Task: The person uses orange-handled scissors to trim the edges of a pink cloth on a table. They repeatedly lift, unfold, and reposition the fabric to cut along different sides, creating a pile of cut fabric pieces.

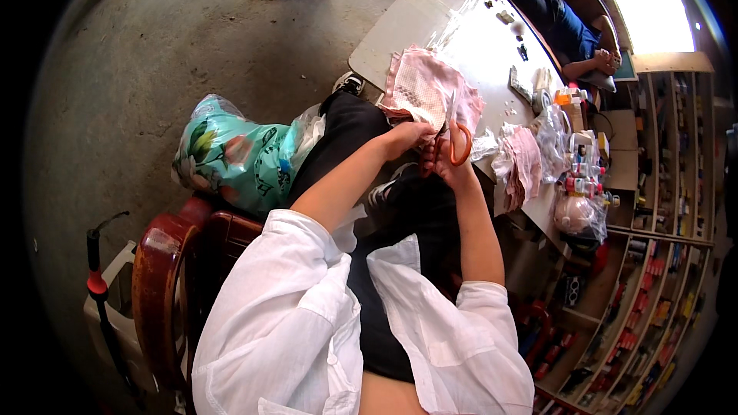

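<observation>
In my right hand (446, 163) is a pair of scissors (463, 146) with orange handle loops, its pale blades pointing away from me over the cloth. My left hand (413, 135) is closed at the near edge of a pink checked cloth (419, 84), pinching it close beside the scissors. The cloth lies over the near end of the white table (377, 46), with a smoother pink layer along its far and right sides. Whether the blades are touching the fabric is too small to tell.
Right of my hands lies a folded pink cloth pile (521, 161), beside plastic bags and bottles (584, 184). A floral green bag (231, 154) stands against my left leg. Across the table a person in blue (576, 34) sits. Shelves (638, 300) line the right side.
</observation>
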Available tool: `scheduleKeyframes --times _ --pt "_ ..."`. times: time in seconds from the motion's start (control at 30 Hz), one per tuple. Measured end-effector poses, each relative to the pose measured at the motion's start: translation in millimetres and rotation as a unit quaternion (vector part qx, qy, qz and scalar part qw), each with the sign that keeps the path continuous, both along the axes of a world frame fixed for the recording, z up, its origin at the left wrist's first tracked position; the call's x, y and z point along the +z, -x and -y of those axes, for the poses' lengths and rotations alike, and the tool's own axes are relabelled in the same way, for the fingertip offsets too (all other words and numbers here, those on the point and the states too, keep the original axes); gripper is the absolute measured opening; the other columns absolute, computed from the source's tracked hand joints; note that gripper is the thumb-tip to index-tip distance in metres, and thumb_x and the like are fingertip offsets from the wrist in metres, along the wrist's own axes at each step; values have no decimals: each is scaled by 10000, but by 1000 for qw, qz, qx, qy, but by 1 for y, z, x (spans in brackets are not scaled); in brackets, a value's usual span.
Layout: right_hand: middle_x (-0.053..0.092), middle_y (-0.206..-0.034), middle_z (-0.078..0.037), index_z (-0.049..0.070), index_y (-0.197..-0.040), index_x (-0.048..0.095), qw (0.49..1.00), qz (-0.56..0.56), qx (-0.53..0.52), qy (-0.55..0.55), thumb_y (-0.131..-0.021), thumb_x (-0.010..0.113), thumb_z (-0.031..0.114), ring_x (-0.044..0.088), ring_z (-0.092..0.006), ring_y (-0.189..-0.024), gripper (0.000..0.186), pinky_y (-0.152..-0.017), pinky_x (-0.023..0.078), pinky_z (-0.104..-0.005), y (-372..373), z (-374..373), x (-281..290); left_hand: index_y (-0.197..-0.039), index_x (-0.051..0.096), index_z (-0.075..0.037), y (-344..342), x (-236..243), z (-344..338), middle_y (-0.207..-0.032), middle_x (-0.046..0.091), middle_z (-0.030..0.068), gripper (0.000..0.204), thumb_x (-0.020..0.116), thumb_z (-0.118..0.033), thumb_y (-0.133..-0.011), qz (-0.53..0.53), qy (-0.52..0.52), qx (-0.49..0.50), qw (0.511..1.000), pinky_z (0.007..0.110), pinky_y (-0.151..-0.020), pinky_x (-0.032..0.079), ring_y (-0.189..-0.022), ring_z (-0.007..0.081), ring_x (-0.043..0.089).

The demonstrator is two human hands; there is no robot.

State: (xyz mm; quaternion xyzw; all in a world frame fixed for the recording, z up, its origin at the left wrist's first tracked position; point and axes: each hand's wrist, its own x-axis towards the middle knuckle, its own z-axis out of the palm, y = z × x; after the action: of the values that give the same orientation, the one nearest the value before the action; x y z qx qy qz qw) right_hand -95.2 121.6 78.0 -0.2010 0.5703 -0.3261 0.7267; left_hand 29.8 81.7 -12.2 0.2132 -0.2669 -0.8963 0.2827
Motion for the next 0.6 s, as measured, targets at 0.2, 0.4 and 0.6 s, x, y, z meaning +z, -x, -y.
scheduleKeyframes --times 0.2,0.4,0.6 --pt "394 -591 31 102 -772 499 999 -30 11 32 -867 453 597 387 -106 -471 506 -435 327 -232 10 -2 -21 -914 576 -52 -3 0 -3 -877 580 36 221 459 -239 -923 -32 3 -7 999 299 -838 406 -855 147 532" --pt "434 -608 20 101 -764 512 993 -87 34 74 -869 448 578 410 -104 -477 493 -444 358 -239 1 -8 -17 -877 580 -63 -6 3 -6 -840 576 27 210 462 -232 -921 -48 -23 -16 998 295 -820 411 -804 145 530" --pt "480 -652 -18 44 -874 560 996 -77 25 24 -854 392 676 477 -135 -521 654 -494 439 -296 -3 -2 8 -896 602 -57 -8 10 -12 -849 603 40 217 481 -236 -912 62 52 -17 997 288 -818 418 -833 152 565"
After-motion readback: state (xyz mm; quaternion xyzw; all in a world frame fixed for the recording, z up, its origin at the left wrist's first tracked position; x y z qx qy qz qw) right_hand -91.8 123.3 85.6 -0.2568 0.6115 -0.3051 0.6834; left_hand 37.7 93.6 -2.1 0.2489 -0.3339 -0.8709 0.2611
